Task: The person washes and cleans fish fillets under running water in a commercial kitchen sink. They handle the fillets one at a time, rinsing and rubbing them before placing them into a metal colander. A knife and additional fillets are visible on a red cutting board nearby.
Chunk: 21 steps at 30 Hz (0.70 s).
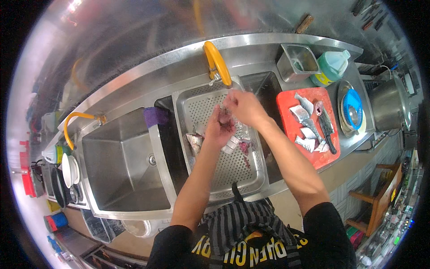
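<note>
Both my hands are close together under the yellow faucet hose (217,64), over a perforated steel pan (231,175) set across the sink. My left hand (220,129) is palm up, cupping a reddish piece, seemingly fish (226,121). The fingers of my right hand (243,106) are bent at that piece; whether they grip it is blurred. In the pan below lie a fish head (194,143), silvery fish pieces (230,145) and dark red scraps (244,148). To the right, a red cutting board (287,97) bears several cut fish pieces (299,113) and a knife with a dark handle (330,144).
Left is a second sink basin (111,168) with a purple cloth (156,116) on its divider. Behind the board stand a steel container (295,72) and a green jug (331,69). Right of it are a blue basket (352,107) on plates and a large steel pot (388,104).
</note>
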### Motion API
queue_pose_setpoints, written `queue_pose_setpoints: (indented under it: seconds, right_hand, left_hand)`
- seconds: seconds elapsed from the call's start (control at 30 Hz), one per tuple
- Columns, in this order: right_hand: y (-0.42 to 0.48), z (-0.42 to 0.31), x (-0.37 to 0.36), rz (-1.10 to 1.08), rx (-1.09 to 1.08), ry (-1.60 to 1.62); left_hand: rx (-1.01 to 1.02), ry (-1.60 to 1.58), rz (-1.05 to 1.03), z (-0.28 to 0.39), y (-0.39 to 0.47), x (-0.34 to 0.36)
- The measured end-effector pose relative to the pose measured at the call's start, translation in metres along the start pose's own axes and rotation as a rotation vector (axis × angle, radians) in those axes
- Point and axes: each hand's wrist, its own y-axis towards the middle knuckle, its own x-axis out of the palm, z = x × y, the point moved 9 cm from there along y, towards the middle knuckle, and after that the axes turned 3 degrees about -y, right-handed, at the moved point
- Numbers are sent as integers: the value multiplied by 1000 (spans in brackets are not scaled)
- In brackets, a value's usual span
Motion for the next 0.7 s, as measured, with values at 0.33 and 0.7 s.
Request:
queue_pose_setpoints:
  seconds: [0.33, 0.7]
  right_hand:
    - [-17, 6, -44, 109, -75, 11]
    - [-40, 58, -13, 218, 24, -314]
  left_hand:
    - [-55, -40, 105, -15, 21, 9]
    - [1055, 1403, 609, 95, -40, 7]
